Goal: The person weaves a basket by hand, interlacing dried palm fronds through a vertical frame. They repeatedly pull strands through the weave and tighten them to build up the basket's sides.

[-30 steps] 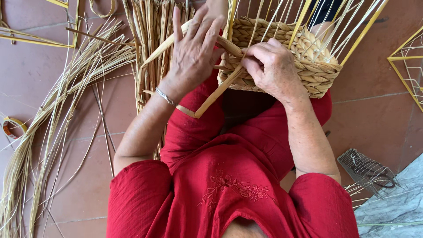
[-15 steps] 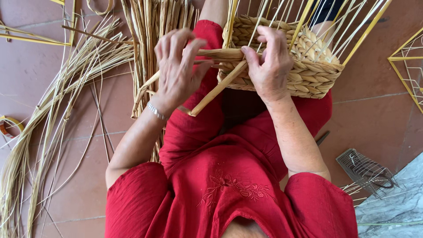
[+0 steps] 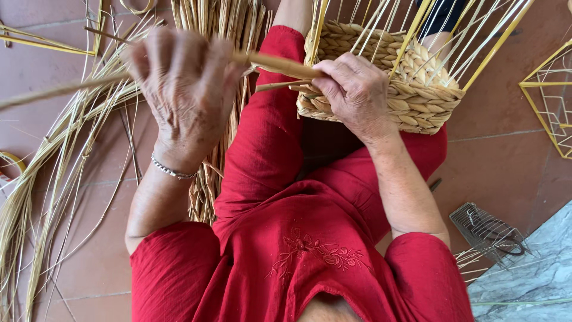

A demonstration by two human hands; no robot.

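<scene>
Half a second ago the left hand sat low against the basket, fingers spread over the weaving strand; now it has swung up and out to the left of the basket and is blurred with motion, so the strand is drawn out long and nearly level between the two hands. That reads as a pull to tighten the strand just laid into the rim — a judgement from the taut line, not something the picture proves. The left hand is closed around the strand, its fingers curled over it, though the blur makes it hard to tell how firm the grasp is. The right hand has stayed at the near left corner of the basket, clenched on the strand's end where it meets the plaited wall, pinning it there. The basket itself rests on the person's lap, its wire uprights rising from the woven rim at the far side. To the left of the basket a thick sheaf of dried reeds fans across the reddish-brown tiled floor, and a second bundle lies beside the red-clad leg. To the right of the basket stands part of a yellow wire frame — below it, nearer the person, a small grey wire rack lies at the edge of a pale marble slab.
</scene>
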